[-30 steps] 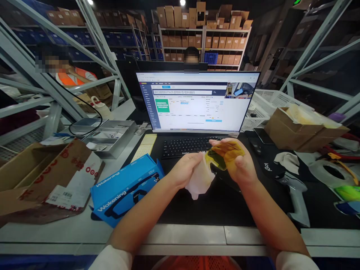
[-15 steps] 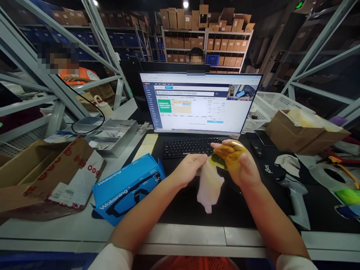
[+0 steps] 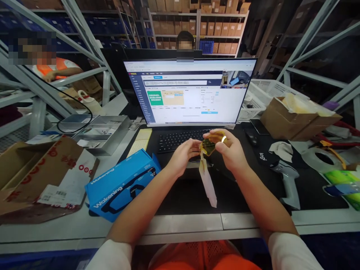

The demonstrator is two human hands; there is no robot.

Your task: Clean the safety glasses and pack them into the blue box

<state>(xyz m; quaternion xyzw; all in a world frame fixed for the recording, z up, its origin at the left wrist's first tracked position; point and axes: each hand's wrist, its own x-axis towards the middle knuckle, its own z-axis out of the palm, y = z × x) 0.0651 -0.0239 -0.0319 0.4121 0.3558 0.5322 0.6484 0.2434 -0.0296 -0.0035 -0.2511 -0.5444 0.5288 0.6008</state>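
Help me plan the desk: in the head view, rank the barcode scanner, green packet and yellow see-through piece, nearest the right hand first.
1. Yellow see-through piece, in the right hand.
2. Barcode scanner, to the hand's right.
3. Green packet, far right.

The pale grey workbench [image 3: 70, 230] is covered from centre to right by a black flat mat [image 3: 180, 198]; an open brown cardboard box [image 3: 50, 173] is set at lower left.
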